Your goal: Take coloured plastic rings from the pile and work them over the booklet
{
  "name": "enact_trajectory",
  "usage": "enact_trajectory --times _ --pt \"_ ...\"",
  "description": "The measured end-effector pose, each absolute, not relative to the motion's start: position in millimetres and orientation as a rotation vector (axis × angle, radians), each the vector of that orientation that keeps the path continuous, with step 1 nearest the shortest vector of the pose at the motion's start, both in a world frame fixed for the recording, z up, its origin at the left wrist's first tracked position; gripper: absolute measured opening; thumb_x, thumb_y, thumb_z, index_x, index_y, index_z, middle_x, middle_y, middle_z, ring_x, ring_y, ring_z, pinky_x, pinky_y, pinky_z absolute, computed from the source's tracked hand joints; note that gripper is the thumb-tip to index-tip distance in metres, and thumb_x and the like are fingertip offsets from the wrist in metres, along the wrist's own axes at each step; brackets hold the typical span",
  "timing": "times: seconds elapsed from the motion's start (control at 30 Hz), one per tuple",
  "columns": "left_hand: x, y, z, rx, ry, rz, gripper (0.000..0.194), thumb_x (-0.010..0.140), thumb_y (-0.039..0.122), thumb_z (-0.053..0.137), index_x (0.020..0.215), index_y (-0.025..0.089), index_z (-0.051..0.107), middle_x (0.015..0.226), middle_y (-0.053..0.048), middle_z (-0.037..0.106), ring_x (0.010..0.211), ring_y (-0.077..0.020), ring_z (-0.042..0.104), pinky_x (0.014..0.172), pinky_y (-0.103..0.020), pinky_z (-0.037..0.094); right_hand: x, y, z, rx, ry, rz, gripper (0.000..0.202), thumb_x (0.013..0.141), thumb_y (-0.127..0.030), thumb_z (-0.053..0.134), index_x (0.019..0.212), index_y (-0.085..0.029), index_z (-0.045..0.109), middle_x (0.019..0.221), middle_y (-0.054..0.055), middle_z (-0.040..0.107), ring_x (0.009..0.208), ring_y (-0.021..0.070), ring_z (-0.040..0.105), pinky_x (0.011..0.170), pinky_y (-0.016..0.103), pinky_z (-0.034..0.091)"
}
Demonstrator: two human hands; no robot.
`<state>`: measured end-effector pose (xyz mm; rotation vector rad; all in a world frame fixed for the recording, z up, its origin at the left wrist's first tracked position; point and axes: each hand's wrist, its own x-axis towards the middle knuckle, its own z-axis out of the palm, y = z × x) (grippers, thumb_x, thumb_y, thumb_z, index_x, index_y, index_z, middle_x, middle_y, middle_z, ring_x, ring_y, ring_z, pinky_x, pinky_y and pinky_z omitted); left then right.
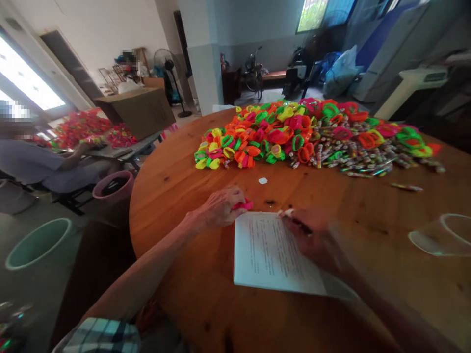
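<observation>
My left hand (221, 207) rests on the round wooden table (176, 196), its fingers closed on a pink ring-shaped piece (246, 204) at the upper left corner of a white printed sheet (268, 255). My right hand (316, 238) lies blurred over the sheet's right side and pinches a small thin item (289, 214) with a pale tip; I cannot tell what it is. Beyond both hands lies a big heap of neon rings (279, 132) in pink, orange, green and yellow, with several small wrapped sticks (353, 157) spread along its near right edge.
A clear plastic cup (441, 235) lies at the table's right edge. A white scrap (262, 181) and one loose stick (406, 187) lie on the wood. Left of the table stand a pink bucket (114, 186) and a green bucket (37, 242). Another person (40, 162) sits at a far table with red pieces.
</observation>
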<state>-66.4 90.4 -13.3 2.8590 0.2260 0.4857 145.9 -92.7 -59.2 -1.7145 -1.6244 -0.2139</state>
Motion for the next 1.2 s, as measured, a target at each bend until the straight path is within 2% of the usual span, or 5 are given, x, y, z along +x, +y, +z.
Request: enact_trajectory --times 0.2,0.33,0.6,0.77,1.2 --pt "-66.5 80.7 -26.6 2.846 0.122 0.419 0.023 0.099 0.026 0.049 0.105 0.014 0.067 0.106 -0.010 0.066 0.102 -0.0203 0.062 0.089 -0.033 0.050 97.0 -107.8 -71.1 -1.930 -1.800 -0.497 0.027 0.101 -0.032 0.047 0.091 -0.017 0.067 0.084 0.006 0.059 0.073 0.0187 0.054 0.065 0.032 0.033" --pt "-66.4 84.1 -37.7 2.786 0.102 0.519 0.022 0.100 0.026 0.048 0.105 0.014 0.066 0.105 -0.010 0.066 0.100 -0.0195 0.063 0.089 -0.034 0.051 100.1 -99.2 -69.8 -1.853 -1.837 -0.429 0.024 0.101 -0.027 0.046 0.092 -0.015 0.066 0.087 0.006 0.058 0.078 0.0186 0.054 0.069 0.032 0.035" --pt "-66.9 81.0 -45.0 2.785 0.109 0.615 0.022 0.100 0.025 0.048 0.103 0.018 0.069 0.102 -0.008 0.067 0.099 -0.0180 0.063 0.087 -0.031 0.051 99.8 -76.8 -65.5 -1.594 -1.781 -0.248 0.018 0.099 -0.024 0.052 0.089 -0.014 0.064 0.083 0.005 0.056 0.073 0.0152 0.053 0.068 0.029 0.040" --pt "-67.1 81.3 -45.3 2.825 0.100 0.630 0.024 0.100 0.025 0.049 0.103 0.019 0.072 0.102 -0.008 0.068 0.100 -0.0187 0.064 0.086 -0.031 0.051 103.4 -70.5 -68.7 -1.535 -1.797 -0.205 0.012 0.098 -0.022 0.055 0.095 -0.015 0.064 0.089 0.006 0.059 0.078 0.0159 0.055 0.071 0.029 0.044" --pt "-67.2 83.1 -41.1 2.872 0.108 0.584 0.027 0.100 0.024 0.047 0.098 0.018 0.073 0.100 -0.009 0.068 0.099 -0.0200 0.062 0.085 -0.032 0.050 99.0 -65.1 -67.2 -1.556 -1.887 -0.327 0.012 0.096 -0.017 0.056 0.102 -0.011 0.065 0.094 0.009 0.060 0.084 0.0187 0.058 0.074 0.032 0.049"
